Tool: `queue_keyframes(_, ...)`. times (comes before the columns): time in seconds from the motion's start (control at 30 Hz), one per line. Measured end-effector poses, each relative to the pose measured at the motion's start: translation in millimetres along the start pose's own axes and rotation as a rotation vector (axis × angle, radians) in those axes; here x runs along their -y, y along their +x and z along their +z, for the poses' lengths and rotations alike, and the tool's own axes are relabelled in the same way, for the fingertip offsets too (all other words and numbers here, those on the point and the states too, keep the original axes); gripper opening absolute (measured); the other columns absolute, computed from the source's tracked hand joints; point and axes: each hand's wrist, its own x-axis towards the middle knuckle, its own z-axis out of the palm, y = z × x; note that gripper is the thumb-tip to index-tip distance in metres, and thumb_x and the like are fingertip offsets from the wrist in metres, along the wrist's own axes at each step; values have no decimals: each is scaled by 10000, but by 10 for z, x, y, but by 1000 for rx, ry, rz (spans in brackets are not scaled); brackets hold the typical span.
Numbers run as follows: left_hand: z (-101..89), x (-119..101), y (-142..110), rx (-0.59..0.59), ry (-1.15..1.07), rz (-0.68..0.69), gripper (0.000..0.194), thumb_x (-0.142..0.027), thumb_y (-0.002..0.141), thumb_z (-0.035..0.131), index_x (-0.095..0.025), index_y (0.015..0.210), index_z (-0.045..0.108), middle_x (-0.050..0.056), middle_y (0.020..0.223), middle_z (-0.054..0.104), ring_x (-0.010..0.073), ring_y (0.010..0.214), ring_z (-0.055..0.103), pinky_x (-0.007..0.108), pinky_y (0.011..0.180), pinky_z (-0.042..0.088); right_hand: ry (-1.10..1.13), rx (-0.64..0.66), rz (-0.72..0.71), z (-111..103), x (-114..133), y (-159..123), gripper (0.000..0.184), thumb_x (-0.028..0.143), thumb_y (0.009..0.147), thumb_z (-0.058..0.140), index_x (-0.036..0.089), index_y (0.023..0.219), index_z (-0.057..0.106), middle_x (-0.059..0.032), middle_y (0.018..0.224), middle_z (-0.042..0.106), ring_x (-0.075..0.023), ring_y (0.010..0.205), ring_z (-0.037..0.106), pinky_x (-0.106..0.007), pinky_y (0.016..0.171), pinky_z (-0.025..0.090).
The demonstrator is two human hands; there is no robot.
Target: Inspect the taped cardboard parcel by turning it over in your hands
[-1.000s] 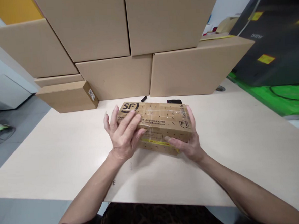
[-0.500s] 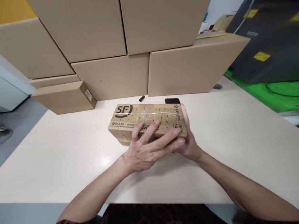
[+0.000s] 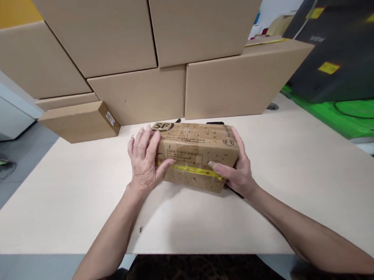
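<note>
A taped brown cardboard box (image 3: 193,146) with black SF Express print sits tilted towards me in the middle of the table. Along its near side runs a yellow strip (image 3: 197,170). Gripping the left end is my left hand (image 3: 144,161), its fingers over the top and its thumb on the near side. My right hand (image 3: 239,170) holds the right end, thumb pressed against the near side. A thin dark item (image 3: 234,191) pokes out beneath that hand; its kind cannot be made out.
Large cardboard boxes (image 3: 136,96) are stacked along the back. A flatter box (image 3: 78,121) with a label stands at the back left. Behind the held box show a black flat object (image 3: 215,123) and a small black piece (image 3: 178,120). The table's (image 3: 303,183) right side adjoins green material.
My left hand has moved from the near side to the box's left end. The box has turned and tipped, bringing its near side with the yellow strip into view.
</note>
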Motion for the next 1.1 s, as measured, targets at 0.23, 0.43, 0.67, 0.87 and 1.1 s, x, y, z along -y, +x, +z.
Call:
queue_keyframes(0.23, 103, -125, -28, 120, -712, -671, 953, -621, 966, 710, -313, 1742, 252, 126, 1821, 286, 404, 1673, 289, 597, 1386, 211, 220, -190, 162, -12, 37, 124, 769, 398, 692, 935, 325, 1394, 629, -51, 1352, 764, -349, 1263, 729, -566, 1091, 616)
queue_keyframes(0.43, 27, -156, 79, 350, -1129, -839, 793, -576, 915, 789, -261, 1596, 532, 115, 1618, 603, 402, 1585, 460, 557, 1346, 344, 309, -301, 293, -26, 103, 241, 522, 442, 675, 889, 271, 1121, 681, -58, 1163, 824, -389, 1205, 761, -593, 1021, 648)
queue_keyframes(0.67, 99, -295, 106, 97, -1161, -1060, 851, -601, 784, 893, -242, 1498, 598, 124, 1526, 672, 402, 1505, 549, 558, 1301, 401, 276, -219, 339, -50, 53, 226, 680, 525, 683, 903, 326, 1272, 628, -52, 1394, 751, -393, 1308, 712, -612, 1086, 609)
queue_keyframes(0.87, 126, -353, 140, -94, -1194, -1176, 780, -578, 743, 928, -231, 1378, 637, 125, 1472, 690, 380, 1449, 600, 513, 1212, 503, 141, -80, 346, -13, -51, 132, 932, 513, 657, 959, 394, 1485, 547, -32, 1472, 700, -362, 1412, 626, -617, 1257, 455)
queue_keyframes(1.1, 142, -524, 145, -40, -1248, -1166, 904, -541, 743, 928, -271, 1506, 524, 119, 1543, 649, 375, 1458, 594, 514, 1199, 514, 204, -222, 341, 33, -78, 160, 680, 608, 663, 920, 335, 1238, 680, -51, 1315, 737, -334, 1321, 625, -554, 1062, 594)
